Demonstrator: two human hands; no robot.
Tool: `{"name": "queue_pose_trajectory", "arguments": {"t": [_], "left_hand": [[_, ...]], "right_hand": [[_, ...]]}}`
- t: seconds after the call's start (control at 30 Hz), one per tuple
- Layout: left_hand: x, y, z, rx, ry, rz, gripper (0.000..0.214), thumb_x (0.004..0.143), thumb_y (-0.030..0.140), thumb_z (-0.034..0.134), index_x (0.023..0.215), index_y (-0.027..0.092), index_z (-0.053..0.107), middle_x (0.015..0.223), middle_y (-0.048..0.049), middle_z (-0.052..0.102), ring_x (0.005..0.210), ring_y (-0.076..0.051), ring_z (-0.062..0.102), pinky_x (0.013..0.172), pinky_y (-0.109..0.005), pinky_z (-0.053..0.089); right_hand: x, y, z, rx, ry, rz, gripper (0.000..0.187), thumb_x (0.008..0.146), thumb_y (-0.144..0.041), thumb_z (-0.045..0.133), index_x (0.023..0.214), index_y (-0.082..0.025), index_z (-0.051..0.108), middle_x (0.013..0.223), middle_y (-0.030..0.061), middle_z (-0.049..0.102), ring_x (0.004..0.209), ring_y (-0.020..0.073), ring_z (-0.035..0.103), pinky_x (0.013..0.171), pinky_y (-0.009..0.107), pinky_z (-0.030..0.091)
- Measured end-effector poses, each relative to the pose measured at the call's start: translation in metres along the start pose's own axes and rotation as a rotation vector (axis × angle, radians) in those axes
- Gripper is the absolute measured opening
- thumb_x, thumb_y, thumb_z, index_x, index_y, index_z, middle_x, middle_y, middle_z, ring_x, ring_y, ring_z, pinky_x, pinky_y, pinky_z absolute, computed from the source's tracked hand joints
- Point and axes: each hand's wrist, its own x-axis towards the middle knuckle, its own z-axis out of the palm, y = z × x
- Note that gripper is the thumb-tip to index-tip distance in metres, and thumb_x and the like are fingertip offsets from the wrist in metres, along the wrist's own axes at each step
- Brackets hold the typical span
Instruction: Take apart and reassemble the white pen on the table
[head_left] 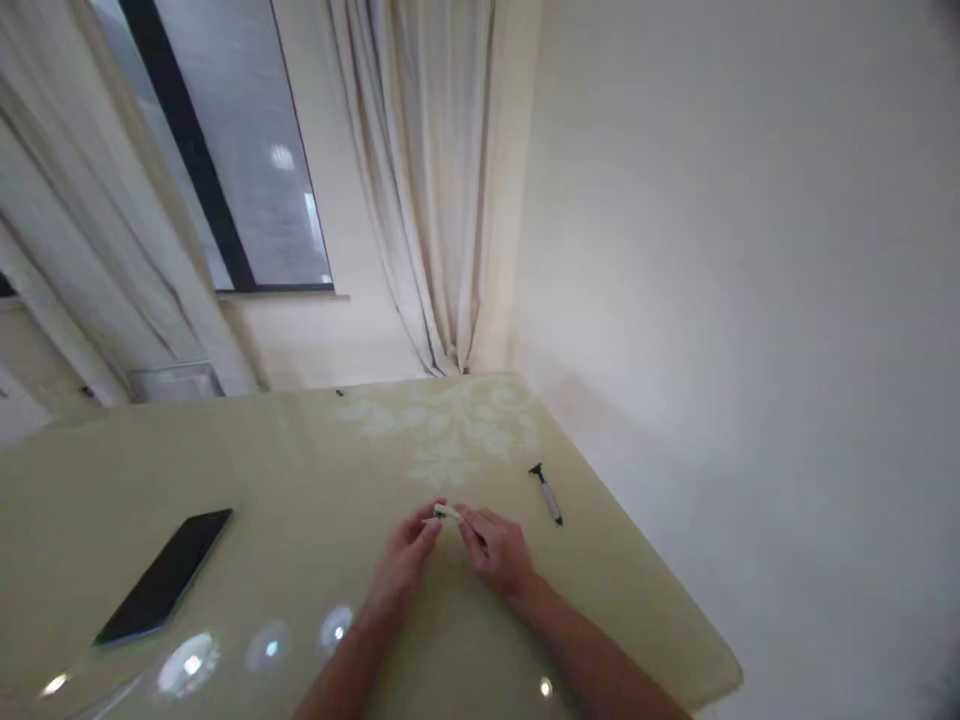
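Above the middle of the table, my left hand (405,560) and my right hand (499,550) meet at the fingertips around a small white object (448,512). It is thin and short, with a dark patch at its left end; it is too small for me to tell its kind. My left thumb and fingers pinch its left end, while the fingers of my right hand close on its right end. To the right of my right hand lies a razor (547,494) with a grey handle and a dark head pointing away from me.
A dark tablet or large phone (165,577) lies flat at the left of the glossy greenish table (300,480). A tiny dark item (340,393) sits by the far edge. A white wall (735,350) borders the table's right side; curtains (427,180) and a window (247,150) stand behind.
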Motion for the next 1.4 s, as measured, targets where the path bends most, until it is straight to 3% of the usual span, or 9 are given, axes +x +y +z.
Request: {"name": "queue_pose_trajectory", "arguments": {"t": [0.13, 0.33, 0.47, 0.73, 0.87, 1.07, 1.23, 1.4], "left_hand": [[0.001, 0.001, 0.002, 0.019, -0.006, 0.007, 0.074, 0.062, 0.066, 0.094, 0.119, 0.021, 0.084, 0.101, -0.0088, 0.082, 0.082, -0.021, 0.066, 0.079, -0.032, 0.052], [-0.004, 0.012, 0.004, 0.046, -0.007, -0.023, 0.076, 0.054, 0.065, 0.097, 0.112, 0.017, 0.085, 0.081, -0.0052, 0.077, 0.072, -0.021, 0.064, 0.073, -0.034, 0.051], [-0.005, 0.013, 0.006, 0.037, -0.006, -0.023, 0.077, 0.054, 0.065, 0.098, 0.112, 0.015, 0.084, 0.071, -0.002, 0.07, 0.067, -0.019, 0.06, 0.067, -0.031, 0.047], [-0.004, 0.011, 0.009, -0.005, 0.026, -0.009, 0.079, 0.054, 0.064, 0.098, 0.115, 0.016, 0.084, 0.079, -0.0019, 0.073, 0.063, -0.012, 0.049, 0.062, -0.026, 0.04], [-0.006, 0.013, 0.011, -0.004, 0.015, -0.026, 0.073, 0.052, 0.064, 0.099, 0.107, 0.018, 0.086, 0.079, -0.0034, 0.075, 0.067, -0.017, 0.057, 0.069, -0.031, 0.048], [-0.003, 0.009, 0.011, 0.015, 0.036, -0.03, 0.076, 0.051, 0.067, 0.098, 0.107, 0.017, 0.086, 0.084, -0.0065, 0.078, 0.073, -0.02, 0.061, 0.072, -0.032, 0.048], [-0.004, 0.008, 0.009, 0.008, 0.056, -0.013, 0.079, 0.056, 0.067, 0.096, 0.116, 0.018, 0.084, 0.081, -0.0033, 0.075, 0.067, -0.014, 0.052, 0.064, -0.027, 0.041], [-0.007, 0.012, 0.01, 0.016, 0.011, -0.032, 0.072, 0.056, 0.064, 0.097, 0.11, 0.018, 0.086, 0.077, -0.0035, 0.073, 0.065, -0.016, 0.053, 0.066, -0.029, 0.043]], "right_hand": [[-0.001, -0.001, -0.002, 0.022, -0.022, -0.03, 0.045, 0.113, -0.043, 0.042, 0.141, -0.027, 0.074, 0.101, 0.0077, 0.082, 0.085, 0.0189, 0.074, 0.084, 0.026, 0.057], [0.004, -0.009, -0.003, -0.057, 0.054, 0.108, 0.043, 0.112, -0.042, 0.044, 0.133, -0.026, 0.078, 0.091, 0.0065, 0.079, 0.077, 0.0187, 0.072, 0.074, 0.025, 0.052], [0.004, -0.009, -0.004, -0.066, 0.032, 0.109, 0.043, 0.111, -0.041, 0.044, 0.133, -0.024, 0.078, 0.092, 0.0072, 0.079, 0.079, 0.0196, 0.073, 0.075, 0.025, 0.052], [0.004, -0.008, -0.009, 0.134, -0.045, 0.009, 0.043, 0.112, -0.044, 0.045, 0.137, -0.028, 0.076, 0.1, 0.0064, 0.083, 0.083, 0.0191, 0.075, 0.081, 0.027, 0.056], [0.004, -0.006, -0.005, 0.038, 0.022, 0.086, 0.041, 0.111, -0.041, 0.046, 0.132, -0.026, 0.078, 0.109, 0.0079, 0.084, 0.095, 0.022, 0.078, 0.088, 0.029, 0.057], [0.001, -0.003, -0.003, -0.144, 0.007, 0.131, 0.044, 0.112, -0.042, 0.044, 0.137, -0.026, 0.077, 0.095, 0.0089, 0.081, 0.083, 0.0217, 0.077, 0.077, 0.027, 0.056], [0.002, -0.005, -0.006, 0.032, -0.054, 0.034, 0.042, 0.112, -0.044, 0.045, 0.138, -0.03, 0.076, 0.099, 0.0063, 0.083, 0.084, 0.0194, 0.076, 0.08, 0.026, 0.056], [0.005, 0.0, -0.008, 0.01, -0.007, 0.095, 0.043, 0.112, -0.045, 0.045, 0.132, -0.027, 0.079, 0.102, 0.008, 0.084, 0.089, 0.0213, 0.078, 0.084, 0.028, 0.058]]}}
